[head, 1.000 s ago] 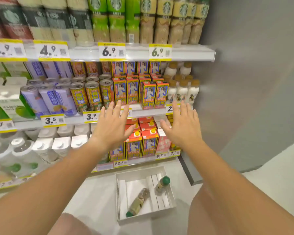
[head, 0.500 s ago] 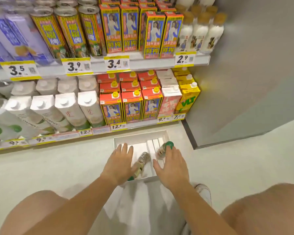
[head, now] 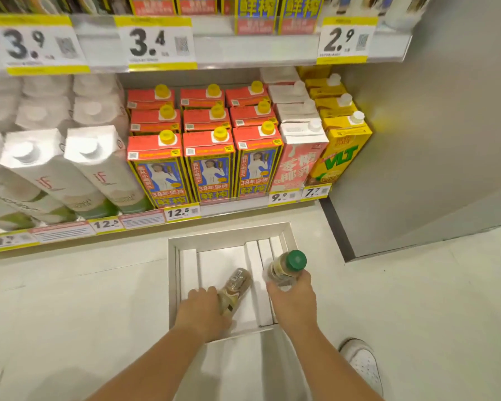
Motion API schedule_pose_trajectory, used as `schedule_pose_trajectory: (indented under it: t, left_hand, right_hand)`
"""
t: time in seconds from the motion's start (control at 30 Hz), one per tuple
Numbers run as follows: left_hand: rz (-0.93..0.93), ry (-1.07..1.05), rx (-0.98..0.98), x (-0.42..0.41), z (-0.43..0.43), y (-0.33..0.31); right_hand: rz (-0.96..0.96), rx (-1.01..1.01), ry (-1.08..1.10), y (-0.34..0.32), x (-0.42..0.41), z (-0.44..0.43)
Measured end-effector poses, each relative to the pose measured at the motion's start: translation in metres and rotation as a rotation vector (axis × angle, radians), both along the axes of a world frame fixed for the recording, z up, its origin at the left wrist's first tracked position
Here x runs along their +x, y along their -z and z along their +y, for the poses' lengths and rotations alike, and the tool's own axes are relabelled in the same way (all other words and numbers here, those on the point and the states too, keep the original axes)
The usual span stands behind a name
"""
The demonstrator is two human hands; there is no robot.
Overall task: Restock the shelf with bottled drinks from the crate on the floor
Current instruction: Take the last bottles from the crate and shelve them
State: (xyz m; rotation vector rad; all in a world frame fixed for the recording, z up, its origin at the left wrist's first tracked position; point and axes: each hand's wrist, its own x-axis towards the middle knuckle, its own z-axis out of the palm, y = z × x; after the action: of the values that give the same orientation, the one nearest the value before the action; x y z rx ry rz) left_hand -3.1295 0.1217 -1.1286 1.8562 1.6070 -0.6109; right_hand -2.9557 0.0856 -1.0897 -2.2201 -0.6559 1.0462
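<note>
Nearest, a white shoe point(head: 362, 364) on the pale floor point(head: 70, 299) at lower right, both forearms reaching down and forward. Half a second ago both hands hovered flat over the crate with fingers spread and nothing held; now both have dropped in and closed. Left hand point(head: 203, 312) is wrapped around the lower end of the lying bottle point(head: 236, 285), fingers curled under it, the bottle seemingly on the crate bottom. Right hand point(head: 294, 299) grips the green-capped bottle point(head: 285, 267) by its body, fingers closed around it, cap up and tilted slightly away; cannot tell if it has left the crate bottom. Crate point(head: 229, 234) is white and open-topped with divider strips on the right side; only these two bottles show in it, so it looks like the last load. A second ago the hands were up at shelf height, so this reads as a fresh pickup. Next step likely lifting both out.

Beyond the crate, the bottom shelf point(head: 235, 205) holds red cartons point(head: 209, 166), white cartons point(head: 96, 166), a yellow carton point(head: 342, 151), all full-looking. Price tags point(head: 156, 43) on the shelf above. The target slot isn't in view here.
</note>
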Motion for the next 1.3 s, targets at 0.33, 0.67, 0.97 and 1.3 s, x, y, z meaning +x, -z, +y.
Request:
schedule_pose_trajectory:
  t: [0.33,0.67,0.97,1.3]
  left_hand:
    - [-0.251,-0.3,0.204,-0.004,0.013,-0.007]
    - [-0.704,-0.407,0.28,0.0,0.025,-0.004]
    - [-0.751,-0.537,0.108,0.001,0.023,0.042]
    - [-0.915,-0.546,0.219,0.0,0.056,-0.019]
  right_hand:
    - [-0.078,0.166,0.163,0.019,-0.006,0.01]
    - [-0.055,0.228,0.114,0.027,-0.001,0.008]
    - [-0.014,0.191,-0.009,0.038,0.008,0.02]
    - [-0.025,0.286,-0.039,-0.008,0.004,0.031]
